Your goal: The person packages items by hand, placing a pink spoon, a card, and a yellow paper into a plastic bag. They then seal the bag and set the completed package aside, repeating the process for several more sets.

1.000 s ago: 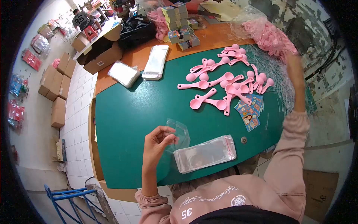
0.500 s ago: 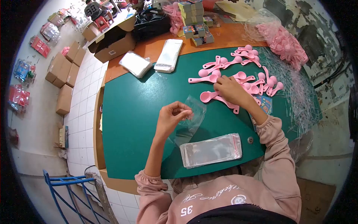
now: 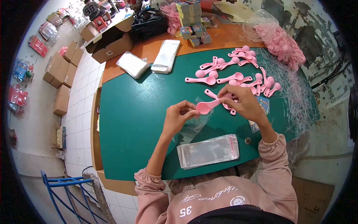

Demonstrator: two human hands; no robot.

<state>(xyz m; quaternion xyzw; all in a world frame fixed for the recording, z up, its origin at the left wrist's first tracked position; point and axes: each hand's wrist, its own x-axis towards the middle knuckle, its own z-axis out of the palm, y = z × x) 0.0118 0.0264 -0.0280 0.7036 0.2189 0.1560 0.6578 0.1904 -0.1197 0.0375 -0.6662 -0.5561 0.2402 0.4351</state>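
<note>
My right hand grips a pink spoon by its handle, over the green table. The bowl of this spoon points left and meets the fingertips of my left hand. Closed in a pinch, my left hand holds a clear plastic bag that hangs below the spoon. Just under my right hand lie more pink spoons, partly covered by it. A stack of clear bags lies flat near the table's front edge.
Several pink spoons spread across the back right, beside shredded plastic and a bag of pink spoons. Printed cards lie right of my right hand. Two white packs and card stacks stand at the back.
My right hand has picked up a spoon from the pile and brought it left and toward me, to my left hand. The clear bag has shifted slightly and its top is now behind the spoon.
</note>
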